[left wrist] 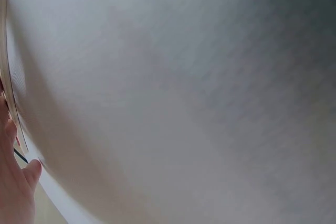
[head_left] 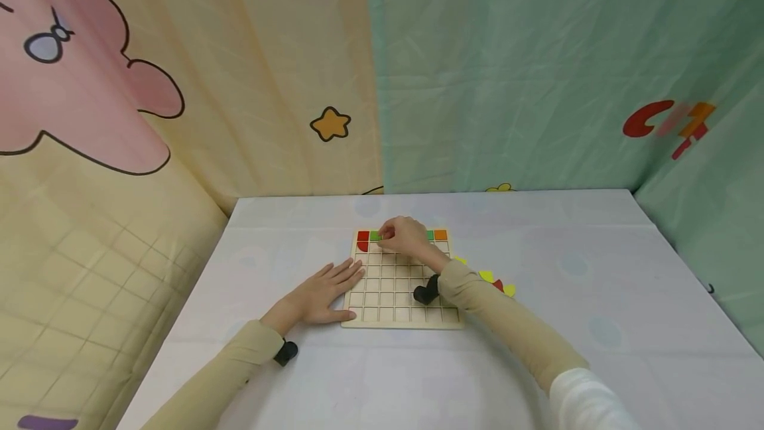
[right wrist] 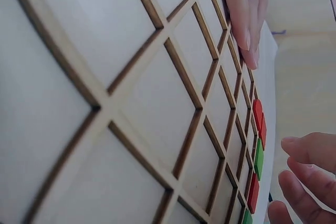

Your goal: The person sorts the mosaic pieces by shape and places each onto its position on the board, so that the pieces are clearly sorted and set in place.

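Along the left edge of the wooden board (head_left: pixel 402 325), the left hand (head_left: pixel 322 295) lies with fingers straight and spread, grasping nothing, apparently steadying it. At the board's far left corner, a red square (head_left: pixel 363 235) fills the first cell, a red rounded piece (head_left: pixel 362 246) sits in the cell below, and a green piece (head_left: pixel 375 235) is just beside the square. Over the top rows hangs the right hand (head_left: pixel 406 236), fingers bent, tips near one another; whether they pinch a piece I cannot tell. Past it, the top row ends in an orange square (head_left: pixel 441 235). The step in hand looks like starting the second row. The next move probably calls for seating a piece beside the rounded one, or fetching from the loose yellow pieces (head_left: pixel 486 276) right of the board.
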Tool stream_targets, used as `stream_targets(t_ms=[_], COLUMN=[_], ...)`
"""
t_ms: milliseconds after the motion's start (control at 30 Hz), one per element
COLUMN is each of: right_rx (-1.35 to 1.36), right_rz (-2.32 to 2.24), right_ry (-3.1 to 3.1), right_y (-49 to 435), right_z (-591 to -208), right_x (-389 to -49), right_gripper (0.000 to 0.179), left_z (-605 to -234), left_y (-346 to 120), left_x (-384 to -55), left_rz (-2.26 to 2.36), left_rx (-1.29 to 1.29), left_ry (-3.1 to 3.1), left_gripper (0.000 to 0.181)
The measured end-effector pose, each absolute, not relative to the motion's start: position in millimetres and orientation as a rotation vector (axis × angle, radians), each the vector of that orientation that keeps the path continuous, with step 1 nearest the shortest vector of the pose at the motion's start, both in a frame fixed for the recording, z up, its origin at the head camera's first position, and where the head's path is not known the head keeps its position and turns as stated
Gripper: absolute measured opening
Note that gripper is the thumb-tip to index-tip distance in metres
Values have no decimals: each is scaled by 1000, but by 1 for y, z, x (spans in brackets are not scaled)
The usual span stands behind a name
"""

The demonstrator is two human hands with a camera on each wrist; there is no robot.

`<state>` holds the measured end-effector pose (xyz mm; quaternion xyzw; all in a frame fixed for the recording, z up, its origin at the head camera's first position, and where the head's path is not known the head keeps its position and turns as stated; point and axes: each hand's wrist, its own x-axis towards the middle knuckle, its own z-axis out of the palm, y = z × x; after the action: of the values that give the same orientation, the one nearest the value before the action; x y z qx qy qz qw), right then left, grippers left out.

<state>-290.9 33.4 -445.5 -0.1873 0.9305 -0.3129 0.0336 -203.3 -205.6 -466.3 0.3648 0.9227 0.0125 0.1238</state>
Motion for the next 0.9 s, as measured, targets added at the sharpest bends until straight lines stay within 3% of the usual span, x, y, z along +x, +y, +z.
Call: stream_targets(t_ms=[900], right_rx=[-541], right_rz=[-950], right_ry=[2900], right_y=[94], right_z=[-432], right_x=[-273], right_gripper=[14], left_z=[-468], left_y=[-207], left_x=[-202], left_rz=[56], left_rx=[1113], left_ry=[2707], left_gripper=[88])
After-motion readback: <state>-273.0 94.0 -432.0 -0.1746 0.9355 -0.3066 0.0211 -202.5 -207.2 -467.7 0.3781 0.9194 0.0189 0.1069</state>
